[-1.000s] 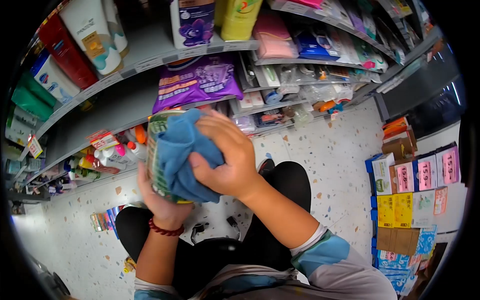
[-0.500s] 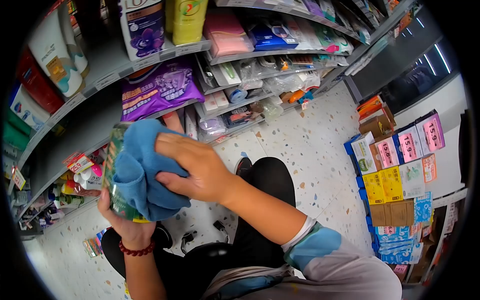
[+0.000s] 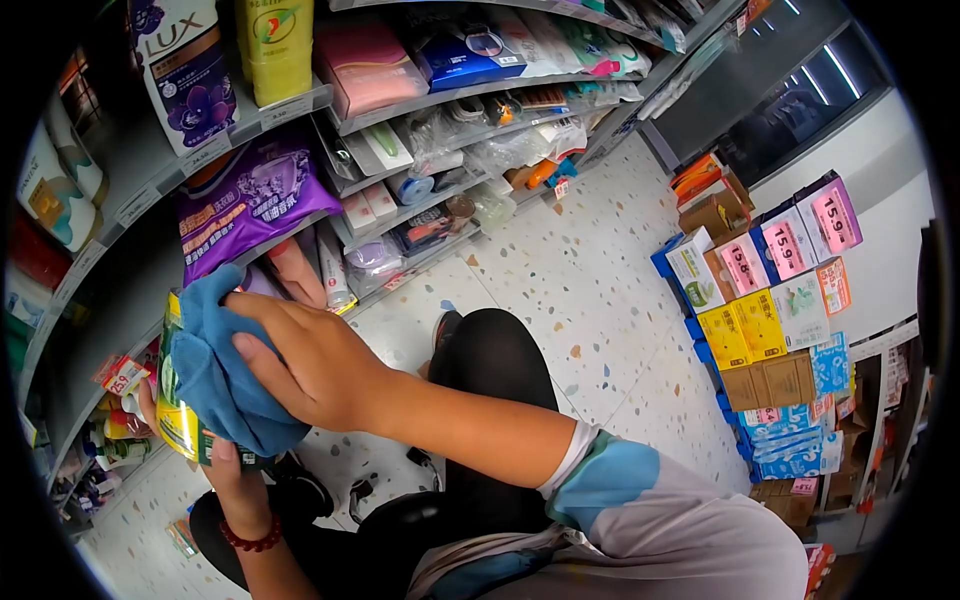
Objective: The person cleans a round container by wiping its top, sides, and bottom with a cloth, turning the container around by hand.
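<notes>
My left hand (image 3: 243, 485) grips a green and yellow package (image 3: 178, 425) from below, its thumb on the near face and fingertips at the far left edge. Bunched over the package is a blue cloth (image 3: 230, 375), which covers most of the front, so the kind of goods cannot be made out. My right hand (image 3: 315, 365) is closed on the cloth and presses it against the package. Both hands are in front of the lower shelves, below a purple bag (image 3: 260, 205) with printed lettering.
Shelves (image 3: 140, 200) curve along the left, with a Lux bottle (image 3: 190, 95), a yellow bottle (image 3: 278, 50) and packed goods. Stacked boxes (image 3: 765, 330) with pink price tags stand at the right on speckled floor (image 3: 590, 300). My bent knee (image 3: 495, 365) is close below.
The package has turned and now shows more of its yellow side. My hands and the cloth sit farther left in the view, and the whole scene has shifted left.
</notes>
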A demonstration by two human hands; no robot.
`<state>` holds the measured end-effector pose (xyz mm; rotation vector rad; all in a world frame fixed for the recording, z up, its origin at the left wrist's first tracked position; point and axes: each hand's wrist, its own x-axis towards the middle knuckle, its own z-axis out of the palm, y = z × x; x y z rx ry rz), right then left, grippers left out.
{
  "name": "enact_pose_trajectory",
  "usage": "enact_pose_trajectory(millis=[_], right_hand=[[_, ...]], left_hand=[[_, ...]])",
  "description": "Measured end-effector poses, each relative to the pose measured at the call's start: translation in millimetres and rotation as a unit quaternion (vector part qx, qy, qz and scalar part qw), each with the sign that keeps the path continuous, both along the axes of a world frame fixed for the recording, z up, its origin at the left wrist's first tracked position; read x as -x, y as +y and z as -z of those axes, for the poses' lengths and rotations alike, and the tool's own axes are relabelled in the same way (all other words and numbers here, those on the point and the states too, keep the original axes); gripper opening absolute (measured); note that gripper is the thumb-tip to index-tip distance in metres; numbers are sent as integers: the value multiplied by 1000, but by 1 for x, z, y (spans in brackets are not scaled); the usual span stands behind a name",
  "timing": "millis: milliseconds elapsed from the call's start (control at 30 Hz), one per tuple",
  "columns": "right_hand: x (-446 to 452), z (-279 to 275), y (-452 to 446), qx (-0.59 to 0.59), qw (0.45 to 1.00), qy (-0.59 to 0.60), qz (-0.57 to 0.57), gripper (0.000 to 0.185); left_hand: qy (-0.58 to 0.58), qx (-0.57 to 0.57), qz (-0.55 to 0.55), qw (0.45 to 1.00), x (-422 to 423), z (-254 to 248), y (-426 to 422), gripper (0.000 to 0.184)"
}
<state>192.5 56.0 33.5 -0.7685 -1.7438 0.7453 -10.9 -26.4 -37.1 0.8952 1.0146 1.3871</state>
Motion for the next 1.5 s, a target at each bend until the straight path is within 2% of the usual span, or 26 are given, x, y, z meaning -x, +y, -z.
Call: enact_pose_trajectory(millis=[67, 167, 267, 333, 400, 467, 533, 633, 700, 767, 867, 967, 1000, 1033, 1067, 1100, 1133, 1200, 1233, 1267, 1333, 1367, 1400, 1467, 1500], right_hand=[[2, -5, 1, 11, 1000, 8, 16, 32], [3, -12, 0, 63, 996, 38, 41, 29], [7, -12, -4, 101, 992, 11, 81, 27], [6, -16, -4, 108, 989, -25, 102, 23], [8, -12, -5, 91, 990, -27, 101, 24], [12, -5, -5, 75, 992, -30, 100, 24], [13, 8, -3, -63, 990, -3, 126, 29], [8, 19, 2, -75, 993, -1, 92, 33], [2, 19, 6, -96, 992, 2, 80, 34], [-8, 16, 7, -140, 990, -6, 9, 40], [-16, 17, 5, -140, 989, 47, -15, 46], [-17, 29, -1, -137, 987, 89, 2, 51], [-15, 28, -6, -136, 987, 89, 3, 51], [-12, 26, -12, -68, 986, 150, 6, 51], [-10, 25, -18, 0, 978, 210, 10, 50], [-7, 25, -21, 28, 973, 228, 13, 52], [-4, 26, -23, 28, 973, 229, 14, 52], [1, 26, -27, 238, 898, 366, -52, 54], [-4, 23, -26, 272, 890, 361, -65, 57], [-5, 26, -25, 272, 890, 361, -65, 57], [-7, 36, -20, 402, 802, 424, -124, 57], [-5, 39, -15, 441, 736, 487, -163, 54], [-10, 33, -11, 442, 736, 486, -164, 54], [-22, 16, -5, 483, 722, 435, -235, 52], [-22, 18, -3, 460, 731, 432, -260, 50]], left_hand=[[89, -56, -41, 994, -5, 4, 5, 84], [126, -83, -50, 987, -15, 9, 11, 85], [100, -112, -101, 984, -36, -8, 11, 83], [-109, -11, -48, 993, -31, 2, 6, 76], [-146, 16, -20, 989, -29, 4, 6, 70], [-316, 98, -35, 943, -33, 0, 8, 69], [-320, 117, -52, 939, -43, -17, 13, 70], [-376, 157, -97, 908, -57, -46, 20, 72], [-366, 136, -93, 916, -68, -58, 22, 77], [-357, 114, -89, 923, -73, -61, 26, 82], [-331, 19, -7, 943, -65, -52, 30, 87], [-344, -83, 196, 914, -46, -38, 31, 74], [-344, -83, 197, 914, -40, -32, 23, 74], [1, -103, 106, 989, -31, -23, 12, 80], [-178, -49, 104, 977, -21, -14, 12, 81], [-354, 3, 82, 932, -18, -13, 15, 82], [-353, 3, 83, 932, -16, -13, 15, 82], [-341, -16, 153, 928, -14, -18, 14, 73], [-329, 17, 68, 942, -8, -13, 10, 69], [-328, 17, 67, 942, -3, -11, 10, 69], [-273, 6, 45, 961, 3, -10, 10, 69], [-268, 22, 3, 963, 4, -9, 9, 71], [-268, 22, 2, 963, 6, -9, 10, 71], [-246, -7, 13, 969, 13, -5, 9, 72], [-245, -23, 36, 968, 15, -6, 6, 72]])
